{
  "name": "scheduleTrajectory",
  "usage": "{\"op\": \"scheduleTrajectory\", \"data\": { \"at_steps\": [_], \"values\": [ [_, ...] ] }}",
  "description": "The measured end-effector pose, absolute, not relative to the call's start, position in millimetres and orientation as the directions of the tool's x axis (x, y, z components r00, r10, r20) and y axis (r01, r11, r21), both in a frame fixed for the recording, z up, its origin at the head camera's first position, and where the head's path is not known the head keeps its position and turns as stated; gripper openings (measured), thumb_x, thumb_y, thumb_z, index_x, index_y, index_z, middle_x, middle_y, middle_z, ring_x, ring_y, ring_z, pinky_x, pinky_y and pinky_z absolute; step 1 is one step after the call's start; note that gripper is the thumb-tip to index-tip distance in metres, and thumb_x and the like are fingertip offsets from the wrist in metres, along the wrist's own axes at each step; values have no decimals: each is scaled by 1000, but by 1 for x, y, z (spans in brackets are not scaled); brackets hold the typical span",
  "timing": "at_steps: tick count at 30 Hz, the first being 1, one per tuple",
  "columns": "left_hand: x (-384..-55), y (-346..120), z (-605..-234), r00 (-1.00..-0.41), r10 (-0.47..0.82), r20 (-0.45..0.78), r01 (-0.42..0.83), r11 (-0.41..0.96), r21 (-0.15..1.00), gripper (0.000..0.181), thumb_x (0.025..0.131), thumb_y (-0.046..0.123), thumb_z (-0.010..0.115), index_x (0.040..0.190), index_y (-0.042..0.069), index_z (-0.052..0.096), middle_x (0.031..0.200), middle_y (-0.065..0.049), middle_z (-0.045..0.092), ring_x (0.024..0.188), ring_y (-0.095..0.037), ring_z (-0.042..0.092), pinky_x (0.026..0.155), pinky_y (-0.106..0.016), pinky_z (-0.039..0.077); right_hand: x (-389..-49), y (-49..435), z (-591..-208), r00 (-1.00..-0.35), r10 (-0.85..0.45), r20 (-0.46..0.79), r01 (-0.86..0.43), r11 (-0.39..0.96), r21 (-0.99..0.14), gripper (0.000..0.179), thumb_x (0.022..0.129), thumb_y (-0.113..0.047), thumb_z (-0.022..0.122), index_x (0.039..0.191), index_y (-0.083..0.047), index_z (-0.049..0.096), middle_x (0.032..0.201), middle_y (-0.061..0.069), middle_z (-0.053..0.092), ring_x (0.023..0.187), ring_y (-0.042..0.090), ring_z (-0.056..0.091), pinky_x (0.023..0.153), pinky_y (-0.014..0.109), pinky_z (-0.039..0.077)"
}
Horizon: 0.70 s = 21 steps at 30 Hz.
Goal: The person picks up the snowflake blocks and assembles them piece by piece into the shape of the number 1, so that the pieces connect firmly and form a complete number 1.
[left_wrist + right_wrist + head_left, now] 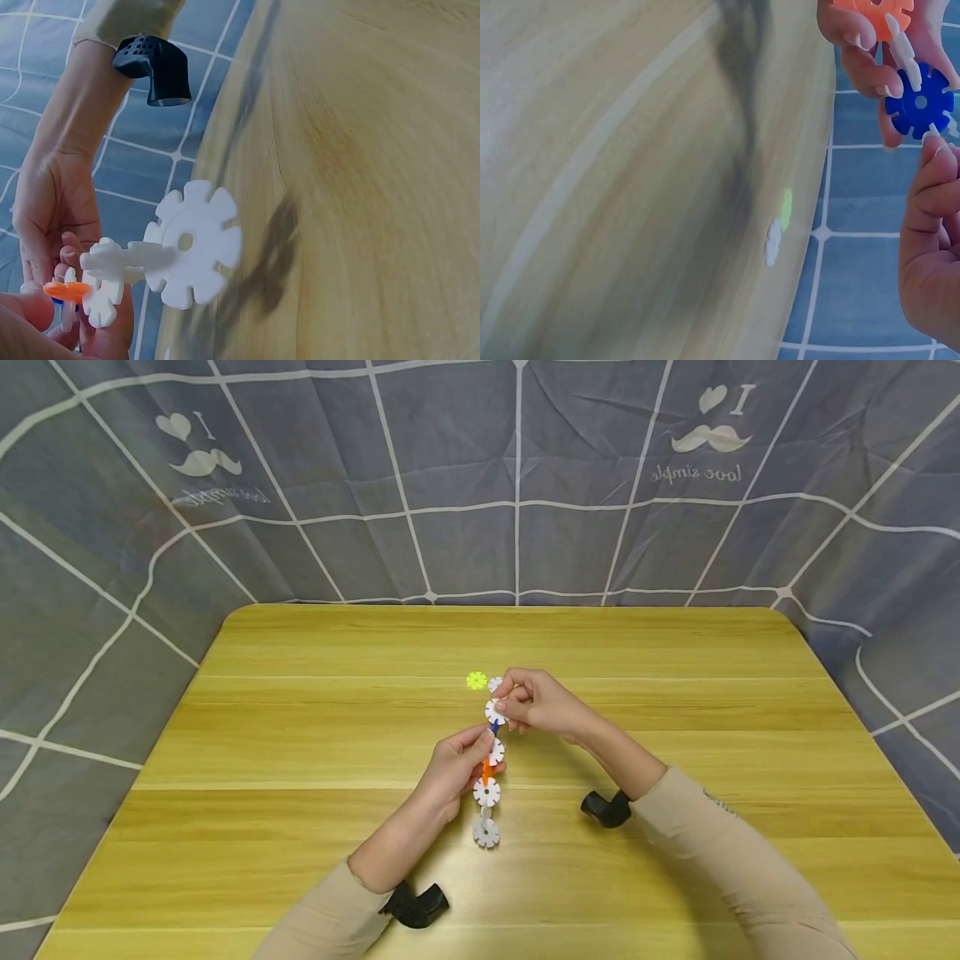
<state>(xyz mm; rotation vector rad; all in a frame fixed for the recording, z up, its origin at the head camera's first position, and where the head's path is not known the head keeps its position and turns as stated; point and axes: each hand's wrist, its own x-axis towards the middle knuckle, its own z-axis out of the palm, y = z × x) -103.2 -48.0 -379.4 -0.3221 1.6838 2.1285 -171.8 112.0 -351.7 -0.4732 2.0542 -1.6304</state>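
Note:
A chain of notched plastic discs, slotted into one another at right angles, is held above the table between both hands. My left hand (450, 768) grips its middle, thumb on a white disc beside the orange disc (487, 771). Towards the near end hang more white discs, ending in a large white disc (196, 244). At the far end my right hand (549, 703) pinches a white disc (493, 712) at the blue disc (920, 103). In the right wrist view the fingertips meet the blue disc's edge; how deep the slots engage cannot be told.
On the wooden table (300, 735), just beyond the right hand, lie a yellow-green disc (476, 680) and a white disc (495, 683). Black cameras (606, 809) are worn at both wrists. A grey gridded cloth (465, 552) hangs behind and around the table.

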Motion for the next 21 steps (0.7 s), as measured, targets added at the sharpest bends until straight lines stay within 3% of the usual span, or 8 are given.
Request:
{"op": "scheduleTrajectory", "data": {
  "at_steps": [12, 21],
  "values": [
    [-105, -48, -379, -899, 178, -400, -430, -183, 884, 35, 96, 11, 51, 127, -5, 52, 80, 3, 58, 63, -6, 63, 55, -13, 50, -171, 113, -356, -830, -536, -156, 42, 220, -975, 10, 92, 3, 52, 99, 9, 50, 61, 4, 56, 52, 11, 50, 50, 22, 46],
    [-105, -49, -380, -899, 195, -392, -424, -164, 891, 39, 96, 15, 53, 130, -2, 50, 74, 5, 54, 66, -6, 65, 43, -10, 36, -171, 121, -358, -824, -547, -145, 41, 197, -979, 17, 92, 2, 54, 107, 10, 53, 66, 5, 61, 55, 11, 55, 51, 24, 48]
  ]
}}
